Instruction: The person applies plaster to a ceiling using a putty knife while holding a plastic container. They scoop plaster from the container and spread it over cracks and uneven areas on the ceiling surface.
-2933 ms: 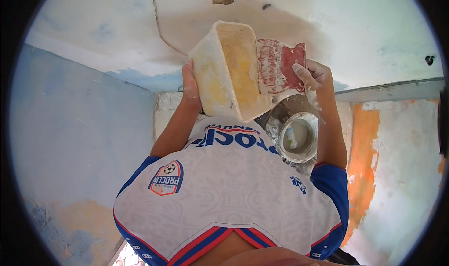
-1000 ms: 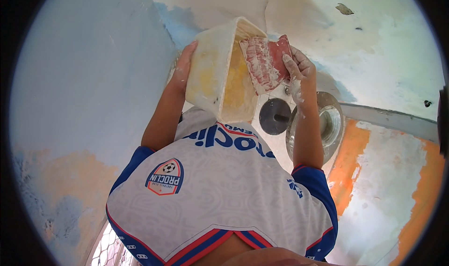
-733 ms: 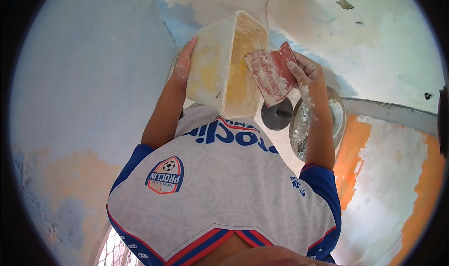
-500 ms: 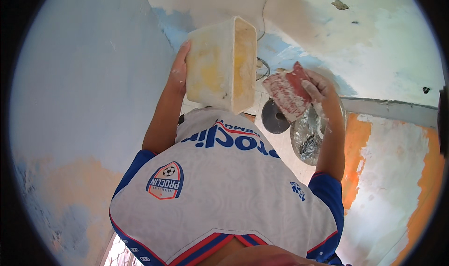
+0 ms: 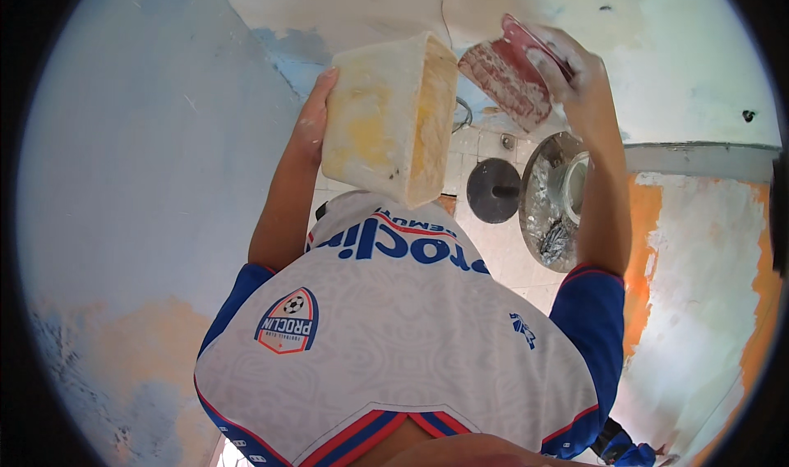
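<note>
Filling most of view, white shirt (image 5: pixel 394 344) with blue sleeves. Left hand (image 5: pixel 311 130) grasping yellowish plastic tub (image 5: pixel 386 118), raised high, tilted on side. Right hand (image 5: pixel 575 77) gripping red trowel (image 5: pixel 509 73), just beside tub opening, not touching.

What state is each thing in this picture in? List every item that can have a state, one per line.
Plastic tub: held up in the left hand, tipped on its side, smeared with yellowish paste.
Red trowel: gripped in the right hand, raised clear of the tub, blade coated with whitish filler.
Wall: patchy, orange paint showing through white filler.
Round pan: on the floor, dirty.
</note>
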`<state>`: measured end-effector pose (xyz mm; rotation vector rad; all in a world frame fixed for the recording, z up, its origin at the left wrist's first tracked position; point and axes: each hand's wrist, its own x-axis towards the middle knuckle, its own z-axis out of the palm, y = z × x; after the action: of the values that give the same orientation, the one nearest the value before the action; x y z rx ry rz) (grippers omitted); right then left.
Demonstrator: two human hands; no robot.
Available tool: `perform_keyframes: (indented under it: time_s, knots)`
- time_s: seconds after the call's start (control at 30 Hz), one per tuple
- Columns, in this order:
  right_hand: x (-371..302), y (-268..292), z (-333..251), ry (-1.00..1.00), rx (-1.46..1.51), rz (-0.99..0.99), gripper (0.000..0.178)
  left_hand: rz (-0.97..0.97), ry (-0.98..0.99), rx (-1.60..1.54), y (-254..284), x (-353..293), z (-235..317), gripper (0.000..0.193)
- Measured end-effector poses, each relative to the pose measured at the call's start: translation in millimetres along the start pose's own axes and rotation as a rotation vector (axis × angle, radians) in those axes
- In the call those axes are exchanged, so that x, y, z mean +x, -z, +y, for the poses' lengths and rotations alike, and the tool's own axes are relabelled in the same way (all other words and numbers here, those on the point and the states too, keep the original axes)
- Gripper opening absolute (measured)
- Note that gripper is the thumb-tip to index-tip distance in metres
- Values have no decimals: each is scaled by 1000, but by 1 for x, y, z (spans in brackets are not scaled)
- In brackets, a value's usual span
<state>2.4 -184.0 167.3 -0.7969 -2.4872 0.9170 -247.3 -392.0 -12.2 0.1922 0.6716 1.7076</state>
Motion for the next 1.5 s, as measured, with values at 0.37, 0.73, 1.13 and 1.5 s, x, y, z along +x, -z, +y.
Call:
perform_keyframes:
  time_s: [0.37,0.73,1.13,1.5]
  knots:
    - [15,-13,-20,350,-288,-60,33,29,-108,140,-5,-3,4,49]
    - [13,-24,-24,282,-152,-85,30,91,-84,155,-10,-3,24,49]
    - [4,-37,-28,186,-133,-207,34,95,-152,189,-6,26,44,45]
    - [11,-50,30,17,14,-305,35,199,-148,270,9,41,34,42]
